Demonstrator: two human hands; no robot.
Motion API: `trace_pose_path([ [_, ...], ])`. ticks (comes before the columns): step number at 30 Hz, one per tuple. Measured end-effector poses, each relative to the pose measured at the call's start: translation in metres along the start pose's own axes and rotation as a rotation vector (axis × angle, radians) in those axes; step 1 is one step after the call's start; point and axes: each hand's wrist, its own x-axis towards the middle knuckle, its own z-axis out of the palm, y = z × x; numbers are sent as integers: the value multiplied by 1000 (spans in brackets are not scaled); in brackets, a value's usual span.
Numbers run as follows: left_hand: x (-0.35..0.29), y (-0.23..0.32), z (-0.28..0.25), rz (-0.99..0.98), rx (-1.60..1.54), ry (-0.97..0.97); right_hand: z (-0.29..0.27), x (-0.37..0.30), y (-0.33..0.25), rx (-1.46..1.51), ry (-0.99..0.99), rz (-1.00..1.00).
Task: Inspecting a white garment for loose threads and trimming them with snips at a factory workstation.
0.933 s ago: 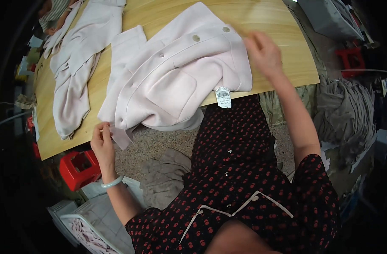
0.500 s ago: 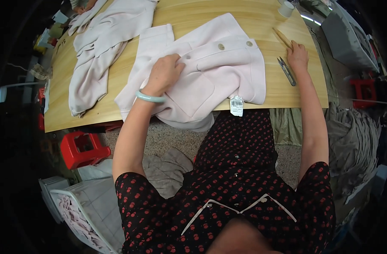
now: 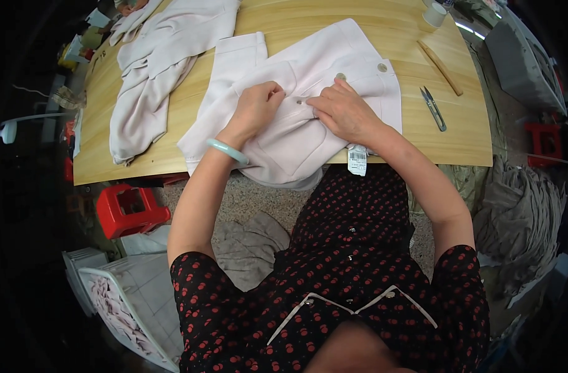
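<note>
A pale pink knitted cardigan [image 3: 284, 140] with large buttons lies spread on the table, its lower part hanging over the near edge. A white label [image 3: 357, 160] sticks out of it at that edge. My left hand [image 3: 257, 110], with a pale green bangle at the wrist, rests on the cardigan, its fingers curled and closed on the knit. To its right, my right hand [image 3: 345, 110] pinches the cloth of the button band. A small dark button [image 3: 299, 102] shows between the two hands. The undersides of the fingertips are hidden.
Thread snips [image 3: 433, 109] and a wooden stick [image 3: 441, 68] lie right of the cardigan on the wooden table [image 3: 464, 140]. More pink knitwear [image 3: 141, 118] is at left, a spool [image 3: 434, 14] at far right. A red stool [image 3: 131, 210] and a bin [image 3: 119, 311] stand lower left.
My right hand has let go of the wooden stick, left it on the table and moved left onto the cardigan. My left hand stays on the garment, its fingers more curled.
</note>
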Motion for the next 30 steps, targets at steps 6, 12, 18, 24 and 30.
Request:
trace_pose_path([
  [6, 12, -5, 4, 0, -83, -62, 3, 19, -2, 31, 104, 118],
  [12, 7, -9, 3, -20, 48, -112, 8, 8, -4, -7, -40, -40],
  [18, 3, 2, 12, 1, 227, -80, 15, -18, -9, -34, 113, -79],
  [24, -2, 0, 22, 64, 317, -14, 25, -6, -12, -50, 142, -31],
  [30, -1, 8, 9, 85, 266, 23, 29, 10, -14, 29, 121, 46],
])
